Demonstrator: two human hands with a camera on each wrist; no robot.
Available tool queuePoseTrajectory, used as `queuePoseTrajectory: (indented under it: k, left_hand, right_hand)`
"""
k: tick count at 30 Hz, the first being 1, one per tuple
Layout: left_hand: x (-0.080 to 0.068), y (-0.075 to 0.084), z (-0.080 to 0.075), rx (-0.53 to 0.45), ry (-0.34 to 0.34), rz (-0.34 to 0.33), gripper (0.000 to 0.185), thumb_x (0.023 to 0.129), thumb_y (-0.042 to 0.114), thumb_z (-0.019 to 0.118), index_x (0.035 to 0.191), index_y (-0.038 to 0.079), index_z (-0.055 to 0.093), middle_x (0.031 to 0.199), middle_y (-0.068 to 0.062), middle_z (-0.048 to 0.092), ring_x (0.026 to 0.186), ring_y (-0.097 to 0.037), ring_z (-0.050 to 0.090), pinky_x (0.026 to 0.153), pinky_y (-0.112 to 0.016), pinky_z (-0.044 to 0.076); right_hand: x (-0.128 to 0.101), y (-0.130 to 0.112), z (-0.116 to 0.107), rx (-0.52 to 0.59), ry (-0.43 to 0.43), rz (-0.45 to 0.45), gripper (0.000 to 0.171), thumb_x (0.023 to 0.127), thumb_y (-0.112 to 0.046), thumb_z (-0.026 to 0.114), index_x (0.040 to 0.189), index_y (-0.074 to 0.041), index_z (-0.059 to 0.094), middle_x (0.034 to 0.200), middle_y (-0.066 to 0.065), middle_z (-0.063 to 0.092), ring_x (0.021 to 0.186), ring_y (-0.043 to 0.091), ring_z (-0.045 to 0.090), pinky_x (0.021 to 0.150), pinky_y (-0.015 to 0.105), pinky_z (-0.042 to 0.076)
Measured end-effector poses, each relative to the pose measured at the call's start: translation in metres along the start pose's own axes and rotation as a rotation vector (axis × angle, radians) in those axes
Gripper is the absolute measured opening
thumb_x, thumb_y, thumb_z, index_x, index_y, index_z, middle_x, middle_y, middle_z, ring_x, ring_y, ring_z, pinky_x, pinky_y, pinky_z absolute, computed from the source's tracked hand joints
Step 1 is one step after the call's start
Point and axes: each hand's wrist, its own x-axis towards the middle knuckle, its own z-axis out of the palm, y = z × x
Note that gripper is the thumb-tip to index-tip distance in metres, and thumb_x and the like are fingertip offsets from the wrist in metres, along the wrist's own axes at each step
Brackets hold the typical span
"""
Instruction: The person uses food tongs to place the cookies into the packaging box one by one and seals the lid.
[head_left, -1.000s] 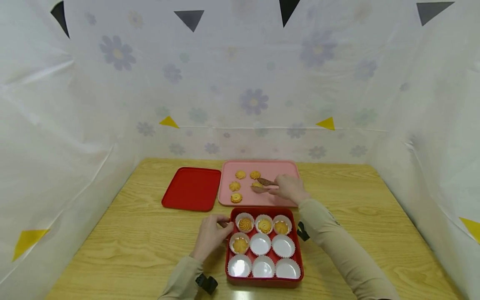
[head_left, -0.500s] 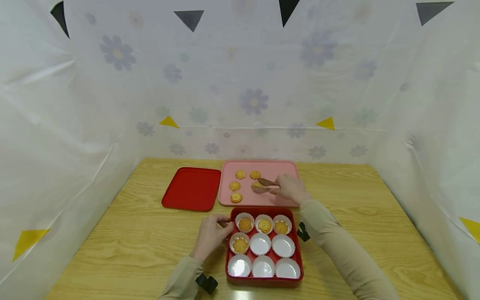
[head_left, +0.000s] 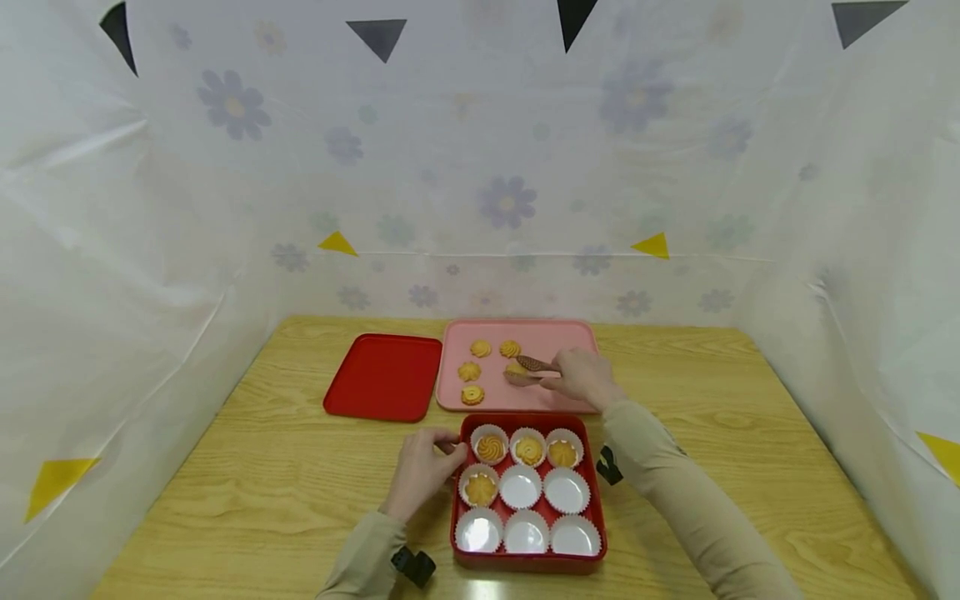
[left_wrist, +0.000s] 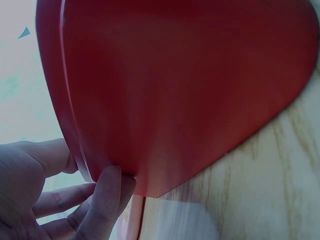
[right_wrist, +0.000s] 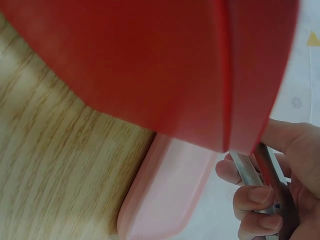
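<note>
A red box [head_left: 599, 500] with nine white paper cups stands near me; its back row and left middle cup hold cookies. My left hand [head_left: 422, 472] grips the box's back left corner, fingers on its rim [left_wrist: 107, 185]. Behind it lies a pink tray [head_left: 570, 340] with several loose cookies [head_left: 470, 372]. My right hand [head_left: 585, 377] holds brown tongs [head_left: 531, 371] over the tray, their tips closed around a cookie [head_left: 514, 368]. The right wrist view shows fingers [right_wrist: 252, 200] curled on the tongs' metal handle [right_wrist: 250, 167].
A red lid [head_left: 384, 377] lies flat left of the pink tray. Everything sits on a wooden table [head_left: 750, 417] walled by white flowered sheets on three sides. Bare wood lies at the left and right.
Almost nothing has moved; the right hand and tongs stay at the same cookie on the pink tray, and the left hand stays on the box corner.
</note>
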Motion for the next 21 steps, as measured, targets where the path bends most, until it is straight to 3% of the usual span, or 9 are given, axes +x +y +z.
queuePoseTrajectory:
  k: [7, 21]
  left_hand:
    - [0.0018, -0.0008, 0.0009, 0.001, 0.006, -0.001, 0.018, 0.083, 0.014, 0.073, 0.094, 0.001, 0.078, 0.077, -0.007, 0.074, 0.069, -0.012, 0.062, 0.060, -0.021, 0.046]
    - [0.0017, -0.0004, 0.0000, -0.001, 0.004, 0.012, 0.019, 0.082, 0.012, 0.073, 0.094, -0.001, 0.078, 0.078, -0.008, 0.075, 0.071, -0.015, 0.065, 0.060, -0.021, 0.048]
  right_hand:
    - [0.0001, 0.0002, 0.0048, -0.006, -0.004, 0.012, 0.032, 0.090, -0.041, 0.072, 0.080, -0.012, 0.062, 0.076, 0.003, 0.061, 0.069, 0.018, 0.048, 0.058, 0.036, 0.038]
    - [-0.0032, -0.0025, 0.0043, -0.014, 0.009, 0.021, 0.030, 0.092, -0.038, 0.070, 0.082, -0.011, 0.066, 0.075, 0.003, 0.061, 0.068, 0.018, 0.048, 0.057, 0.036, 0.038]
